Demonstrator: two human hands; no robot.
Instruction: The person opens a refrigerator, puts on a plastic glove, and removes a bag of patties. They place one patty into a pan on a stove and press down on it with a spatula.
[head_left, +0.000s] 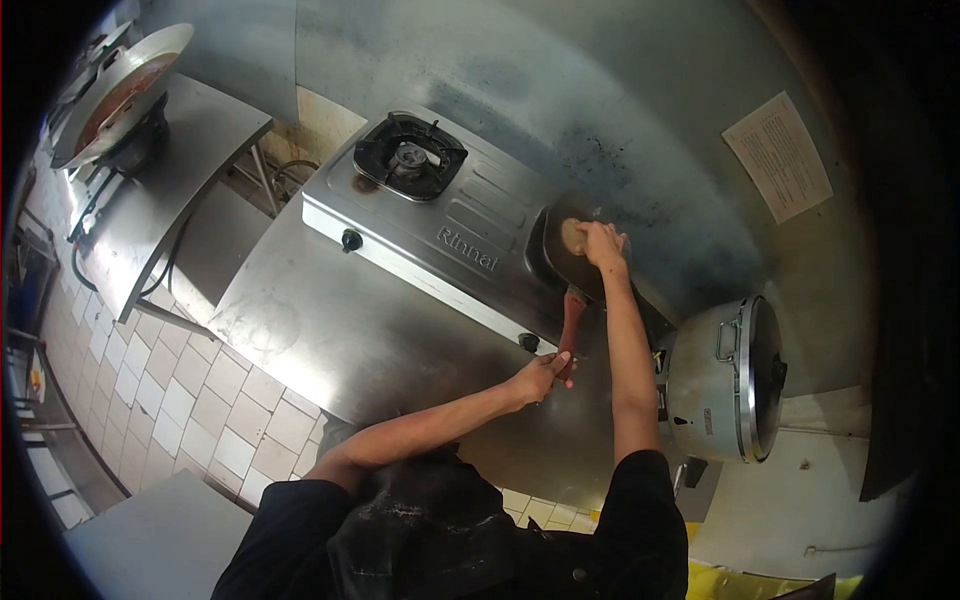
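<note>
My left hand (540, 380) is closed round the red-brown handle (572, 325) of a dark frying pan (562, 262). The pan sits over the right burner of a two-burner gas stove (470, 215). Reaching into the pan, my right hand (606, 246) has its fingers curled on a pale tan, rounded piece (572, 236). What that piece is made of I cannot make out. My right forearm and hand cover part of the pan's right side.
A large lidded metal pot (705, 380) stands to the right, close to my right arm. The left burner (410, 157) carries no pan. Further left, a wok (125, 95) rests on a burner over a steel table (195, 150). A metal wall rises behind the stove, with a paper sheet (778, 157).
</note>
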